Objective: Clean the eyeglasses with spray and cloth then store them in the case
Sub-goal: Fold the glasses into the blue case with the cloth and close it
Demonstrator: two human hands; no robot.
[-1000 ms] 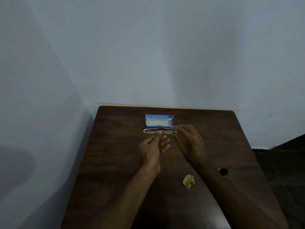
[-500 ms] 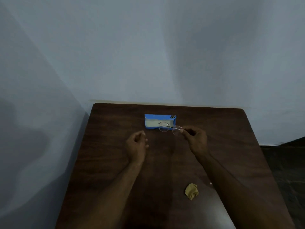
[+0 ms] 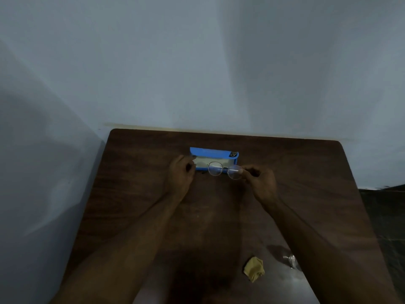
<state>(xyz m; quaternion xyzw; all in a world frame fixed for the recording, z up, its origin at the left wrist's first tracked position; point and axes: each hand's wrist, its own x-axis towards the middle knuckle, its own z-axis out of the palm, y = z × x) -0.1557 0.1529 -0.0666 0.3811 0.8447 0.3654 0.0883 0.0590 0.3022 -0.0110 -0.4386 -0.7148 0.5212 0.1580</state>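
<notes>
Thin round-rimmed eyeglasses [image 3: 224, 170] hang folded just in front of the blue case [image 3: 213, 152], pinched at their right end by my right hand [image 3: 260, 182]. The case lies open at the far middle of the brown table [image 3: 135, 194], its pale lining showing. My left hand [image 3: 181, 174] rests at the case's left end, fingers curled against its edge. A crumpled tan cloth [image 3: 253, 268] lies near the front right. A small clear spray bottle [image 3: 290, 261] shows partly beside my right forearm.
The table stands in a corner, with grey walls behind it and to its left. The table's right edge drops to a dark floor [image 3: 385, 216].
My left hand let go of the glasses and moved forward to the case's left end. My right hand carried the glasses up to the case's front.
</notes>
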